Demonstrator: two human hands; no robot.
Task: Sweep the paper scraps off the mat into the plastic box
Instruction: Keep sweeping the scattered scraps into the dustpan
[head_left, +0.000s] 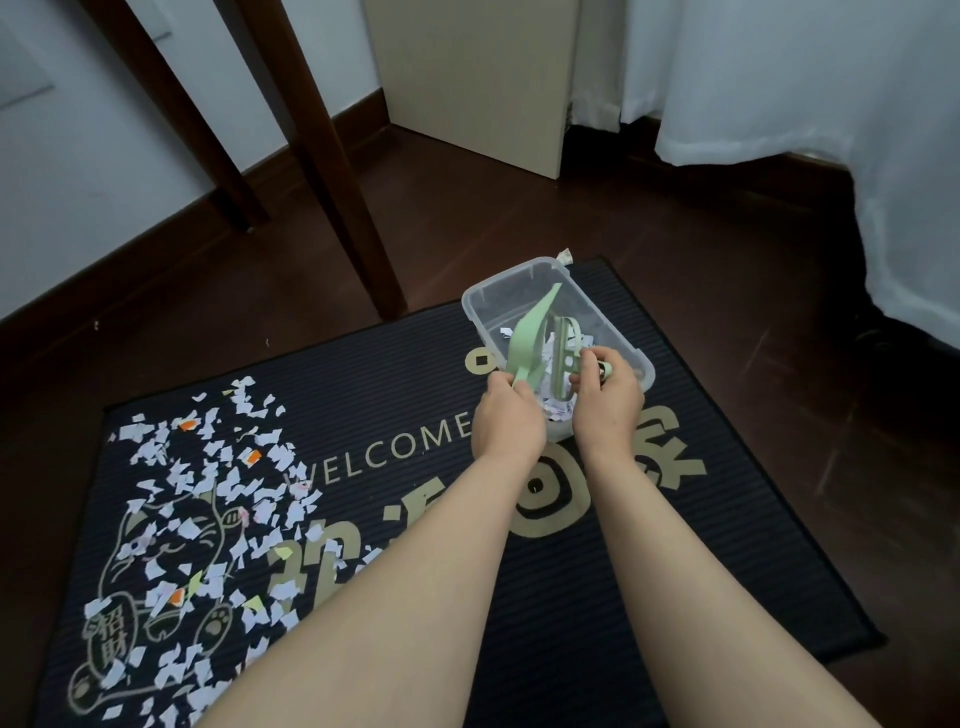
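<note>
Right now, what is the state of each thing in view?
Plastic box: lidless, standing on the mat.
Dustpan: tipped over the box, gripped by left hand.
Brush: over the box, gripped by right hand.
Paper scraps: many spread on the mat, some in the box.

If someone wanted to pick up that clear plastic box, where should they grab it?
Probably by the lip of the plastic box, along its right long wall, coming from the right with a hand hooked over it. The top is open and the rim juts out. That side is free; the left hand with the dustpan and the right hand with the brush crowd the near end.
</note>
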